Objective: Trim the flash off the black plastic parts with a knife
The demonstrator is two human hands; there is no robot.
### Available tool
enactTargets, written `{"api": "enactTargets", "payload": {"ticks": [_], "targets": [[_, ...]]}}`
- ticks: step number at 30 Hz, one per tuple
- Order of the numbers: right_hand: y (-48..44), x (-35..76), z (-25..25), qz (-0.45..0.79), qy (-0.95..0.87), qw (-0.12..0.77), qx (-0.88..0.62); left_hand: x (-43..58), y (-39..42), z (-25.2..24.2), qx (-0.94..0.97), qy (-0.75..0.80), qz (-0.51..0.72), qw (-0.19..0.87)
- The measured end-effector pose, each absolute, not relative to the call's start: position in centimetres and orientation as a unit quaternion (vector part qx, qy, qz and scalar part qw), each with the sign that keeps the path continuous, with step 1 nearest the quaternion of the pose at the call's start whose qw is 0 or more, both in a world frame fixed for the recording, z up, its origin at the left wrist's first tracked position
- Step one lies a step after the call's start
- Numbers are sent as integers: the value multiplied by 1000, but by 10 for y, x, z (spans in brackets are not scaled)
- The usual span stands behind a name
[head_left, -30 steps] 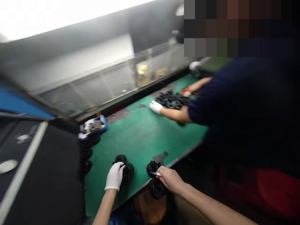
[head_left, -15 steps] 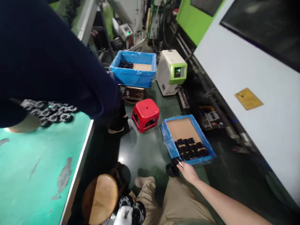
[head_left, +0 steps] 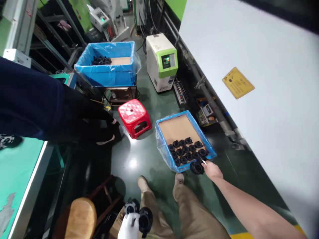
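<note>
My left hand (head_left: 128, 227), in a white glove, is closed on two round black plastic parts (head_left: 146, 219) low in the view, one showing a grey ring face. My bare right hand (head_left: 213, 170) grips a round black ring-shaped part (head_left: 196, 168), with a thin pale pointed thing (head_left: 203, 161) showing at the fingers; I cannot make out what it is. That hand hangs over the near right corner of a blue crate (head_left: 200, 132) on the floor. Inside the crate, several similar black parts (head_left: 185, 149) lie in rows on cardboard (head_left: 178, 128), at the near end.
A red plastic stool (head_left: 134, 116) stands left of the crate. Behind it are a larger blue crate (head_left: 112, 75) and a white-and-green machine unit (head_left: 161, 63). A person in dark clothes (head_left: 32, 99) stands left by a green table (head_left: 22, 169). A wooden stool (head_left: 81, 217) is near my left.
The view has shifted, and the floor crate appears further left. My right hand has moved right along the crate's near edge, still holding its part. The other person appears further left.
</note>
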State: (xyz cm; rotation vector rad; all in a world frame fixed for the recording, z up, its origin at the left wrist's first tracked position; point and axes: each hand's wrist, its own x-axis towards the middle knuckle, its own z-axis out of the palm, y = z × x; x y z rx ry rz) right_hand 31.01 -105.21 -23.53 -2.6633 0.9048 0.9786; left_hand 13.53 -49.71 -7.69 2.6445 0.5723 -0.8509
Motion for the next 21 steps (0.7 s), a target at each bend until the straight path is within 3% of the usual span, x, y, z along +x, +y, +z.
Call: {"api": "enactTargets", "payload": {"ticks": [5,13,21], "targets": [[-1090,396,-314,304,284,100,-904,289,-579,-155,942,54,-307,124],[-1151,526,-493,237,267,123,-926,569,-767,-371,890,-319,-302,119],[-1202,601,-610,226,277,100,-928,644,-872,-539,856,-392,-328,85]]}}
